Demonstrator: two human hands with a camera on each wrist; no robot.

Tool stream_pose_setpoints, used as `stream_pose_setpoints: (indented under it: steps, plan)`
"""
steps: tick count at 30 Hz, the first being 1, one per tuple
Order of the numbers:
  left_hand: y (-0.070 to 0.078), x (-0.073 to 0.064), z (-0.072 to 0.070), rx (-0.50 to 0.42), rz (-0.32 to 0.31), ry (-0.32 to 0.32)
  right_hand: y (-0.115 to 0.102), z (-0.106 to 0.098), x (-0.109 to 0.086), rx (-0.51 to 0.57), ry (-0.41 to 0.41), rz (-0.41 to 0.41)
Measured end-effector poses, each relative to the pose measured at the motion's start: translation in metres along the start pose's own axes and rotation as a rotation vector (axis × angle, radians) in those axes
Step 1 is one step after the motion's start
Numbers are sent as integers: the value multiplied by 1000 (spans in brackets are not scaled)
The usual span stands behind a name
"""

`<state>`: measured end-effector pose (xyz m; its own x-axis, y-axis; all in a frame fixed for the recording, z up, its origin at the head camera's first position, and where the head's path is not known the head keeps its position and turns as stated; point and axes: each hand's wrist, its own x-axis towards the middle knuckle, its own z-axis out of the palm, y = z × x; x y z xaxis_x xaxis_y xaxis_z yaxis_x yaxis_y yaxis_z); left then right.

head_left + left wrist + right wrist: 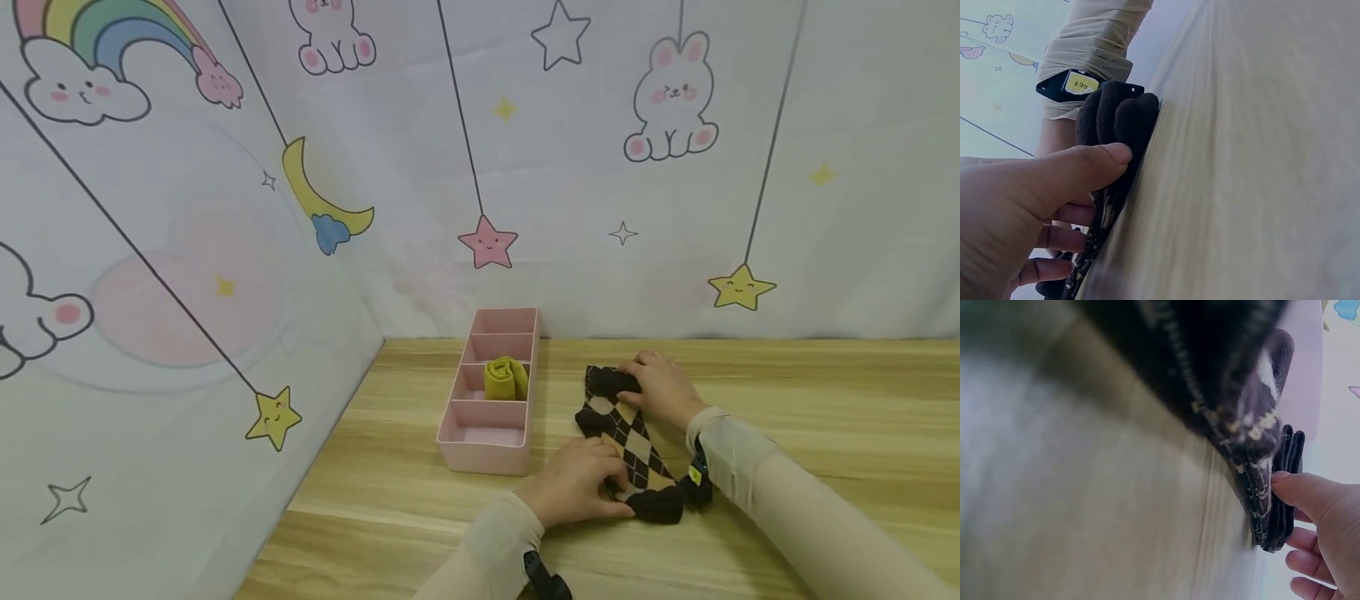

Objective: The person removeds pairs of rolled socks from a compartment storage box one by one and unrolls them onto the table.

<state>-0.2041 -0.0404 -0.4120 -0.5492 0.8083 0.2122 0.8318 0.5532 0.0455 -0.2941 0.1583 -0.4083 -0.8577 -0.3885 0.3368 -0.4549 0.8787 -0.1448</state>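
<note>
Black-and-tan checked sock bundle (637,446): we are finding it on the table (825,400), right of the pink box (483,458). Left hand (576,482): thumb and bent fingers are pinching the near black end, right of the box's front. Right hand (663,388): thumb and bent fingers are gripping the far black end. Yellow-green roll (501,382): sitting inside the box, second compartment from the front. Step: we are judging it as folding. Next move: probably calling for rolling it up from one end. Unclear: we are not making out the underside, several fingertips, the sock count, or which part is blurring in the right wrist view.
</note>
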Motion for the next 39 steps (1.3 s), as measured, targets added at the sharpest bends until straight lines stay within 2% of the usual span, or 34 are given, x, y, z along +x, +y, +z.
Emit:
stream_pose_setpoints:
  steps: [22,30,39]
  plan:
    - [2,1,2,8,4,25,6,-5,12,-9,12,21]
    - [1,0,1,-3,8,27,7,-6,25,-14,47,24]
    - [0,-1,0,-17,9,29,6,-5,37,3,39,35]
